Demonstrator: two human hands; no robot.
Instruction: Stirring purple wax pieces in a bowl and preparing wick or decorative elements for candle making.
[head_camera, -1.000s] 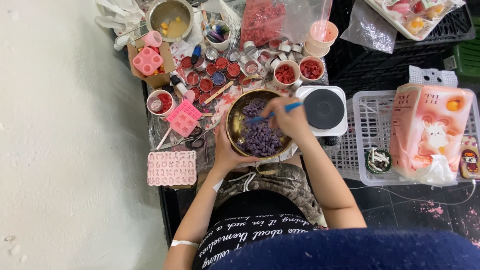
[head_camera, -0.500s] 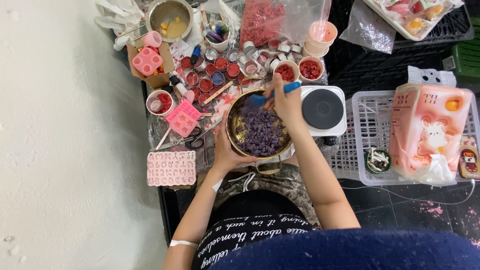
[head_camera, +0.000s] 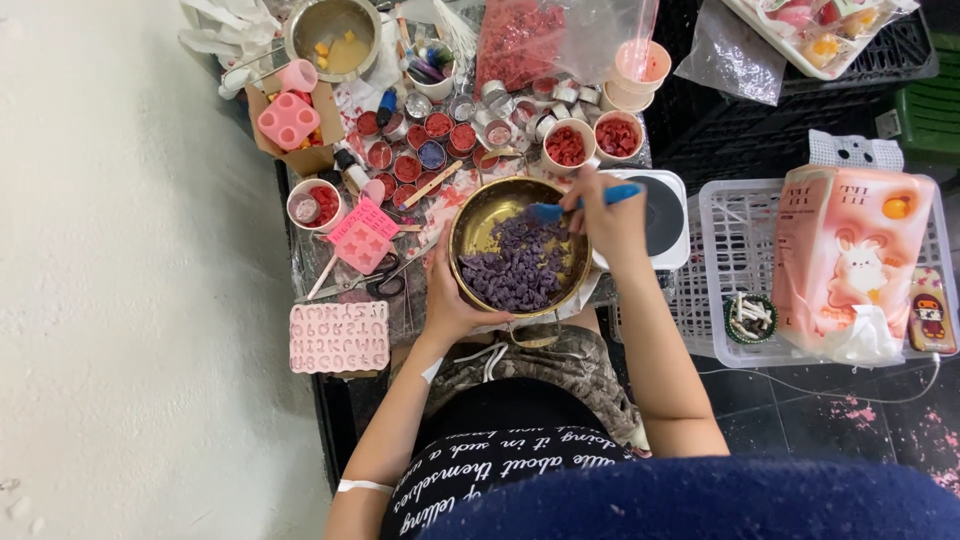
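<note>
Seated at a crowded work table (head_camera: 300, 270); brass-coloured metal bowl (head_camera: 478, 215) held over the near edge, half full of small purple pieces (head_camera: 515, 268) heaped toward the near side, bare metal showing at the far-left wall. Left hand (head_camera: 448, 300) cups the bowl's near-left rim, fingers curled closed around it, steadying. Right hand (head_camera: 610, 218) is closed on a blue-handled tool (head_camera: 590, 200), its tip down among the pieces at the far side of the bowl. Step in hand, by my reading: stirring or turning over the purple pieces. The next stroke calls for a firm hold on the rim, since the bowl seems to overhang the table, and a shallow sweep so pieces do not spill over the low near wall. Nearby: small white hotplate (head_camera: 660, 215) just right of the bowl, two white cups of red pieces (head_camera: 590, 142) beyond it, pink moulds (head_camera: 338, 337) to the left
</note>
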